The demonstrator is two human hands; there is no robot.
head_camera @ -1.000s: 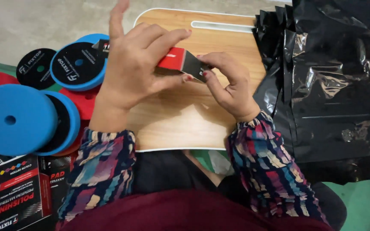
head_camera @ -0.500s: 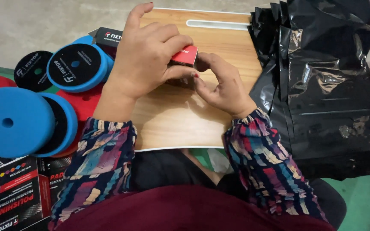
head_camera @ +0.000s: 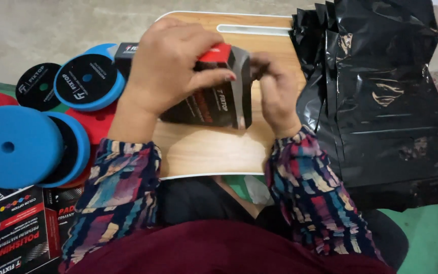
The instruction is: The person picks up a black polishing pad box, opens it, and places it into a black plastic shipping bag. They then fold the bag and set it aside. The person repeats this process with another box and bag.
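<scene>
We recorded both hands clamped on one black cardboard box with a red top edge [head_camera: 214, 96], held just above the light wooden lap board with a white rim [head_camera: 209, 152]. The left hand [head_camera: 171, 66] gripped it from above at 10 o'clock, with the fingers over the red edge; the right hand [head_camera: 277, 94] pinched its side at 3 o'clock.

The board's near edge lay bare toward 6 o'clock, with open wood below the box. At 3 o'clock the board's edge met a stack of black plastic bags [head_camera: 386, 101], which left no room there. At 9 o'clock we counted three blue round foam pads [head_camera: 13, 147], one black disc [head_camera: 37, 86] and two red pads [head_camera: 95, 124], all crowding the left edge. At 7 o'clock lay two printed black cartons [head_camera: 16, 233]. Grey concrete floor [head_camera: 51, 30] lay open at 11 o'clock.
</scene>
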